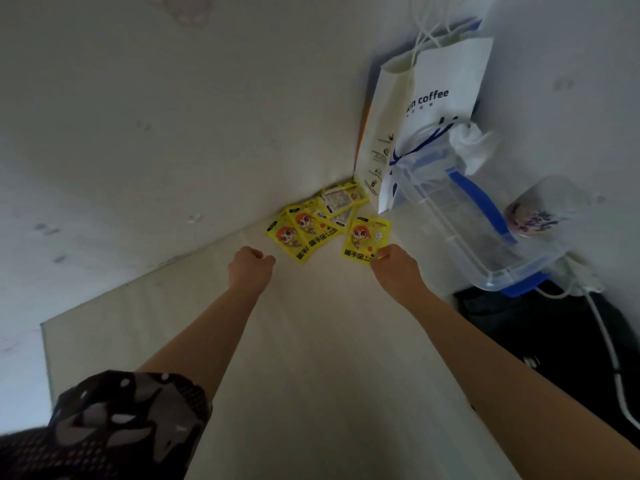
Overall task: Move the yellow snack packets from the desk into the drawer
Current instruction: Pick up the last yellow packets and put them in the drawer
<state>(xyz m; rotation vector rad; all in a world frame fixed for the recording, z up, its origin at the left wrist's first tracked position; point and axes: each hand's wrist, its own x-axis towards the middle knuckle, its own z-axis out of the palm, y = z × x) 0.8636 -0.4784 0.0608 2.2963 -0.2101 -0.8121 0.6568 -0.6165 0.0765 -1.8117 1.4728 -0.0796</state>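
The right hand (393, 259) is pinching one packet's (365, 239) near edge (pile (311, 221) waiting); left hand (251, 263) curling emptily; lift flat.

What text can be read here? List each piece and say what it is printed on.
"coffee", after a cut-off word ending in "in": white paper bag. The small line beneath is too small to read.
"暖手宝": single yellow packet pinched by the right hand; its smaller print is blurred.
"暖手": fanned yellow packets by the wall, partly covered.
Purple lettering on the clear cup: blurred.
Icons and print on the bag's side: too small.
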